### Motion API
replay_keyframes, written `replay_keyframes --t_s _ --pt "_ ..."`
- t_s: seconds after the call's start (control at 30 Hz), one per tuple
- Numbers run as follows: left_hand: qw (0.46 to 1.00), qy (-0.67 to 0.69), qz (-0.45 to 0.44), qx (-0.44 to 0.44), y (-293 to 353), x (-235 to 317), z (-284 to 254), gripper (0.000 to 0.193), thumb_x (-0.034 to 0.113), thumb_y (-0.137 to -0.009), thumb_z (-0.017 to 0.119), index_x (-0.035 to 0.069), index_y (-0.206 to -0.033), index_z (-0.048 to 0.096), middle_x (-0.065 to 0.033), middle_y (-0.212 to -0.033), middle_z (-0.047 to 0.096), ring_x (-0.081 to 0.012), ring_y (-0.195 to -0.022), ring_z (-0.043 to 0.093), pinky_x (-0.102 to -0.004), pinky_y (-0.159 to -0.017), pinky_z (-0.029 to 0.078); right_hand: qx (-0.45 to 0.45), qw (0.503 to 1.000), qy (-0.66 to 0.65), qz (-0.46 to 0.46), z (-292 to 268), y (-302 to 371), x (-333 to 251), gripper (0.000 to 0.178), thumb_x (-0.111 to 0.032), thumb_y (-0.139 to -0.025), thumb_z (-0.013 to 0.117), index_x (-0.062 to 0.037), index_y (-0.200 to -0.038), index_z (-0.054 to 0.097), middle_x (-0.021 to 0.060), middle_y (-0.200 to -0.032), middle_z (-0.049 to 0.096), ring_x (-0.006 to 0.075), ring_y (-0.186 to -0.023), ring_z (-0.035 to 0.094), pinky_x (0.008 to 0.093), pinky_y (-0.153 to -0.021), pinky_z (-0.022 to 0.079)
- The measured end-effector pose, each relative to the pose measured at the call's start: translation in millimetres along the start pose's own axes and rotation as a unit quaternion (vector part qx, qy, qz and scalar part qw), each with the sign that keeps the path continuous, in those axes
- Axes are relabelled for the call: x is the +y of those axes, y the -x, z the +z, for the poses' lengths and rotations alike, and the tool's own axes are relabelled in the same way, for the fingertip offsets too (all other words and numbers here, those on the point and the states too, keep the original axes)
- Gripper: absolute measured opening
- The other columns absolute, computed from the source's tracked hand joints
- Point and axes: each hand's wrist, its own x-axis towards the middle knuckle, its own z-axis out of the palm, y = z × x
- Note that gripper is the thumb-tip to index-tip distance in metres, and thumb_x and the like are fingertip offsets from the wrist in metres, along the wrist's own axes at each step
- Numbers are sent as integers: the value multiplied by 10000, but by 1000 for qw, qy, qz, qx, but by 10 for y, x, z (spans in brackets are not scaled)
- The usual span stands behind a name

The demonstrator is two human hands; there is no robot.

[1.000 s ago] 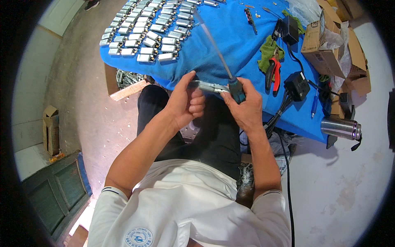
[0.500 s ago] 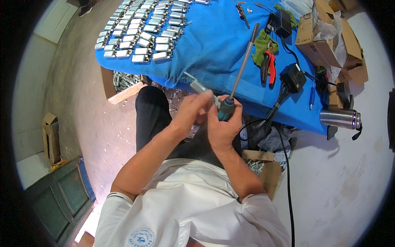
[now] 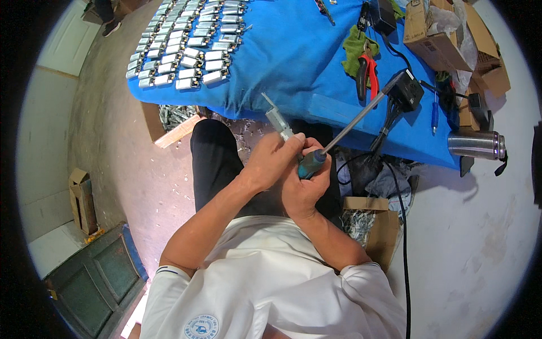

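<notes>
My left hand [image 3: 270, 162] is closed on a narrow silver metal part [image 3: 277, 121], its thin prong pointing up and away over my lap. My right hand [image 3: 306, 189] is wrapped round the teal handle of a long screwdriver [image 3: 354, 120]. The shaft slants up to the right, and its tip overlaps the black power adapter in the picture. The two hands touch each other, so the lower end of the metal part is hidden. Past them, on the blue cloth [image 3: 282, 62], small silver metal cases [image 3: 188, 73] with dark and brass-coloured ends lie in rows.
Red-and-black pliers [image 3: 368, 76] lie on a green rag [image 3: 351, 55]. To their right are a black adapter [image 3: 407, 90] with cables, a blue pen [image 3: 435, 116], a steel flask [image 3: 477, 145] and an opened cardboard box [image 3: 437, 53]. Boxes of metal pieces [image 3: 176, 117] stand below the table.
The screwdriver's shaft has swung down to the right. The left hand's fingers, blurred before, now sit firmly on the metal part. The whole view has shifted slightly.
</notes>
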Motion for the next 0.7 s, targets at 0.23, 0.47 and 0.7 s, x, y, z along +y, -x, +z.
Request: replay_keyframes --t_s 0.23,0.47,0.7 --pt "998 -39 -39 -5 -70 21 24 385 396 -927 558 43 -794 636 28 -671 532 -55 -595 469 -227 -523 372 -10 999 49 2 -82 -33 -3 206 -43 -828 677 -22 -965 525 107 -1029 602 164 -893 563 305 -804 460" --pt "988 23 -101 -110 -47 -18 -84 439 475 -931 523 60 -834 629 -4 -704 566 -89 -601 510 -231 -528 404 -98 954 -111 261 -300 -679 -2 255 -216 -868 691 -27 -972 555 30 -807 625 77 -632 561 217 -553 451" --pt "975 32 -82 -206 96 23 -45 413 462 -890 610 67 -782 564 -2 -679 523 -85 -592 493 -227 -517 393 -272 882 -149 355 -268 -966 -55 234 -132 -832 723 -60 -967 547 112 -958 662 120 -756 602 243 -632 490"
